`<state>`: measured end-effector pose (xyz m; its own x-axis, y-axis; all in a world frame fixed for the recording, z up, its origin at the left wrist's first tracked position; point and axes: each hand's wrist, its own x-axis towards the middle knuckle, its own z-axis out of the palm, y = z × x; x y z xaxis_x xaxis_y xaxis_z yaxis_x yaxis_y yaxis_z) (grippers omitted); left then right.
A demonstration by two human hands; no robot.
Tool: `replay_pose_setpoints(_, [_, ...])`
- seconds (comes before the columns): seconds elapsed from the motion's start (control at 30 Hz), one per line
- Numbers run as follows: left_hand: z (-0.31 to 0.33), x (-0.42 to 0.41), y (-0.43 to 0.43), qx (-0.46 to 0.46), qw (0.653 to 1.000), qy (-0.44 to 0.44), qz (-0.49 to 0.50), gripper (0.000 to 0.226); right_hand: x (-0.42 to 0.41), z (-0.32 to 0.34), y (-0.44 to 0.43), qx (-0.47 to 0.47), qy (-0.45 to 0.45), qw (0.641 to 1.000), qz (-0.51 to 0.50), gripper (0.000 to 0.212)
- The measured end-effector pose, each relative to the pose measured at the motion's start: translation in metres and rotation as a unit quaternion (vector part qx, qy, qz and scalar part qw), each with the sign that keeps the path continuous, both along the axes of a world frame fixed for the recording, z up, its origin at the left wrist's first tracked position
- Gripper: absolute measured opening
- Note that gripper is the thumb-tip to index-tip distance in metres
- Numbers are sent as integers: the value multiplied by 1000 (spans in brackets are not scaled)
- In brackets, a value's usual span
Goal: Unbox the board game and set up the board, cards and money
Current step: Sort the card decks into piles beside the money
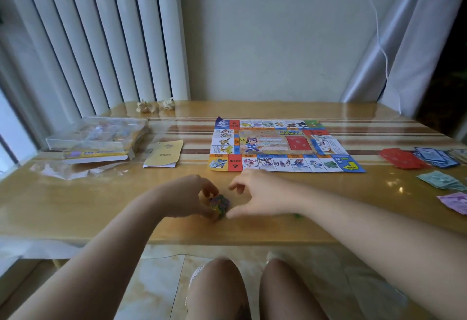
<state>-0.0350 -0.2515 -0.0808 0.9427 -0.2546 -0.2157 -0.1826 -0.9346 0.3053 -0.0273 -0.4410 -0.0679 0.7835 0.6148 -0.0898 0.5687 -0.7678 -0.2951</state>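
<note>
Working a small colourful bundle [220,204] between both hands at the near edge of the table [75,208].

We note the left hand [187,197] with fingers curled round the bundle, pinching it from the left side. The right hand [260,193] is arched beside it, thumb tip at the bundle's right edge and forefinger bent above; we cannot tell whether it grips. What the bundle is made of is too blurred to say. The board [273,149] lies unfolded flat beyond the hands, with a red stack [299,142] on its middle. Red cards [401,159] and blue cards [437,158] lie to the right of the board. Green money [442,180] and purple money [454,202] sit nearer, at the right edge. The box [96,142] stands far left, a yellow booklet [164,154] between it and the board, and clear wrapping [75,170] in front of the box.
</note>
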Motion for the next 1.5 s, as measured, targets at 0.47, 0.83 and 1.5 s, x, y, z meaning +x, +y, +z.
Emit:
replay_pose_setpoints(0.47, [5,20,-10,88,994,63,-6,55,31,3,46,-74,119,990,0,35])
replay_pose_setpoints(0.83, [20,20,-19,104,991,83,-17,34,28,7,53,-50,162,985,-40,38])
replay_pose_setpoints(1.5, [-8,-20,-10,-127,987,-76,60,47,-4,-23,32,55,18,998,-16,17])
